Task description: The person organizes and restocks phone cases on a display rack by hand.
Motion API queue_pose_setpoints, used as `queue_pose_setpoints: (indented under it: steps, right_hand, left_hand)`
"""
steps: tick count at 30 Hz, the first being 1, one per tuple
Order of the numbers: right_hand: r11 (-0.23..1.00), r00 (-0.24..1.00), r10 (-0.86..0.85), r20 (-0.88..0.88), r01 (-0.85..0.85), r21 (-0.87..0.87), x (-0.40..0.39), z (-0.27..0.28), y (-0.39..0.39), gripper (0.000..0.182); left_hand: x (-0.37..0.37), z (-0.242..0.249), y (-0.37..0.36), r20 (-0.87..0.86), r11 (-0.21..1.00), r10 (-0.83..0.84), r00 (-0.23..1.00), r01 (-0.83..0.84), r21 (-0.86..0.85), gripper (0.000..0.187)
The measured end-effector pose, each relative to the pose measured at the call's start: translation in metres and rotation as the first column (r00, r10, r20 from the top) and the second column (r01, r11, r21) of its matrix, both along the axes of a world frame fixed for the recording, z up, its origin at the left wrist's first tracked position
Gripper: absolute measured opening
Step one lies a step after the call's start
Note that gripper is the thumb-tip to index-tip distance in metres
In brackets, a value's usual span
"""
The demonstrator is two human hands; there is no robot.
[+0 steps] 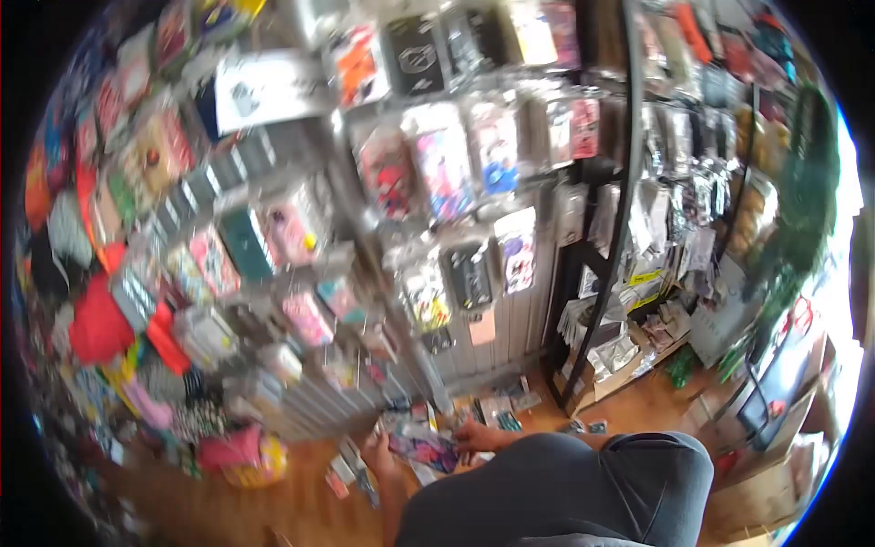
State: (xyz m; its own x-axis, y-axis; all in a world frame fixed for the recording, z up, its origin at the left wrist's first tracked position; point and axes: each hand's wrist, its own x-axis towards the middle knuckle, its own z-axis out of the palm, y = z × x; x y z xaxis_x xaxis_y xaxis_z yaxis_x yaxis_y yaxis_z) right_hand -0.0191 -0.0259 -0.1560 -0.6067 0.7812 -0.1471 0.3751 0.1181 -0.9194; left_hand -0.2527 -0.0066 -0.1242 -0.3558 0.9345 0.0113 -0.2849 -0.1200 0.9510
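Note:
Low in the view, my left hand (379, 454) is closed on the left edge of a packaged phone case (424, 449) with a purple and pink pattern. My right hand (476, 438) is at the right end of the same package, its fingers bent; whether it grips the package is too small to tell. More flat packets (352, 471) lie on the wooden floor left of my left hand. Beyond my right hand, several small packages (499, 413) lie on the floor by the wall panel.
Hanging phone cases in clear packets (437, 164) cover the wall panel ahead. A black metal post (620, 228) stands to the right, beside an open cardboard box (629, 365). A pink and yellow bundle (246, 456) sits on the floor at left. Green tinsel (807, 182) hangs far right.

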Motion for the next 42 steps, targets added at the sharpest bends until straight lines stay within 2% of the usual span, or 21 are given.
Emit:
queue_pose_setpoints:
  steps: [1,2,4,5,6,10,12,13,17,18,20,22,23,26,28,29,32,34,38,40,42]
  right_hand:
    - [0.993,0.999,-0.032,0.011,0.033,-0.114,0.003,0.007,0.001,0.032]
    - [0.963,0.998,0.013,-0.054,0.002,0.269,0.013,-0.012,-0.003,0.035]
    - [0.788,0.991,0.079,-0.106,0.003,0.616,0.024,0.002,-0.005,0.038]
    - [0.952,0.987,-0.043,-0.154,0.088,0.295,0.033,0.017,-0.007,0.039]
    - [0.98,0.982,-0.08,-0.172,0.109,0.164,0.04,0.021,-0.007,0.039]
    - [0.92,0.922,-0.293,-0.252,0.2,-0.338,0.071,0.046,-0.013,0.035]
    - [0.914,0.892,-0.314,-0.327,0.191,-0.357,0.084,0.034,-0.011,0.026]
    - [0.915,0.863,-0.33,-0.383,0.192,-0.356,0.09,0.034,-0.011,0.02]
    - [0.896,0.846,-0.375,-0.379,0.226,-0.383,0.117,0.041,-0.017,0.018]
    - [0.895,0.84,-0.377,-0.391,0.222,-0.386,0.125,0.04,-0.017,0.018]
    - [0.923,0.853,-0.364,-0.374,0.277,-0.266,0.141,0.033,-0.02,0.015]
    - [0.915,0.843,-0.385,-0.376,0.296,-0.273,0.156,0.017,-0.022,0.014]
    - [0.931,0.854,-0.364,-0.373,0.341,-0.128,0.164,0.016,-0.024,0.014]
    - [0.927,0.856,-0.351,-0.38,0.375,-0.012,0.177,0.013,-0.032,0.011]
    - [0.855,0.727,-0.496,-0.475,0.315,-0.412,0.185,0.032,-0.047,0.009]
    - [0.835,0.71,-0.518,-0.477,0.301,-0.46,0.19,0.034,-0.049,0.014]
    - [0.812,0.668,-0.561,-0.489,0.33,-0.481,0.206,0.032,-0.047,0.015]
    - [0.842,0.655,-0.53,-0.538,0.336,-0.421,0.218,0.037,-0.042,0.016]
    - [0.862,0.595,-0.505,-0.625,0.312,-0.4,0.24,0.068,-0.033,0.015]
    - [0.863,0.535,-0.499,-0.682,0.383,-0.33,0.25,0.077,-0.022,0.011]
    - [0.868,0.543,-0.485,-0.685,0.392,-0.304,0.262,0.098,-0.014,0.011]
  left_hand:
    - [0.002,-0.009,0.013,0.004,0.999,-0.028,1.0,0.028,-0.027,0.013]
    - [0.011,-0.003,0.023,-0.006,0.999,-0.042,0.999,0.042,0.003,0.013]
    - [0.03,0.008,0.025,0.021,0.993,-0.092,0.996,0.09,0.072,0.014]
    - [0.038,0.012,0.025,0.036,0.989,-0.115,0.993,0.111,0.102,0.014]
    - [0.047,0.019,0.027,0.026,0.988,-0.115,0.993,0.112,0.107,0.014]
    - [0.074,0.03,0.038,0.004,0.989,-0.148,0.989,0.148,-0.018,0.01]
    - [0.08,0.027,0.046,-0.164,0.992,-0.12,0.979,0.11,-0.067,0.006]
    - [0.095,0.048,0.035,-0.027,0.989,-0.147,0.989,0.146,-0.036,0.006]
    - [0.105,0.044,0.047,-0.057,0.985,-0.166,0.985,0.163,-0.052,0.006]
    - [0.108,0.051,0.047,0.011,0.988,-0.146,0.989,0.146,-0.041,0.006]
    - [0.107,0.06,0.049,0.065,0.991,-0.128,0.99,0.13,-0.029,0.005]
    - [0.102,0.068,0.052,0.1,0.999,-0.05,0.994,0.052,-0.017,0.005]
    - [0.099,0.07,0.052,0.089,0.999,-0.035,0.995,0.036,-0.008,0.007]
    - [0.098,0.071,0.049,0.1,0.999,-0.042,0.994,0.042,0.003,0.008]
    - [0.106,0.069,0.045,0.104,0.999,-0.045,0.994,0.047,-0.011,0.009]
    - [0.113,0.067,0.042,0.123,0.998,-0.048,0.991,0.051,-0.022,0.01]
    - [0.136,0.066,0.03,0.086,0.996,-0.071,0.994,0.076,-0.049,0.009]
    - [0.147,0.065,0.023,0.075,0.996,-0.069,0.995,0.072,-0.046,0.009]
    - [0.152,0.063,0.007,0.022,0.996,-0.071,0.997,0.071,-0.046,0.009]
    - [0.149,0.063,-0.001,0.005,0.997,-0.057,0.998,0.057,-0.047,0.009]
    - [0.145,0.064,-0.007,-0.022,0.998,-0.018,1.0,0.017,-0.061,0.008]
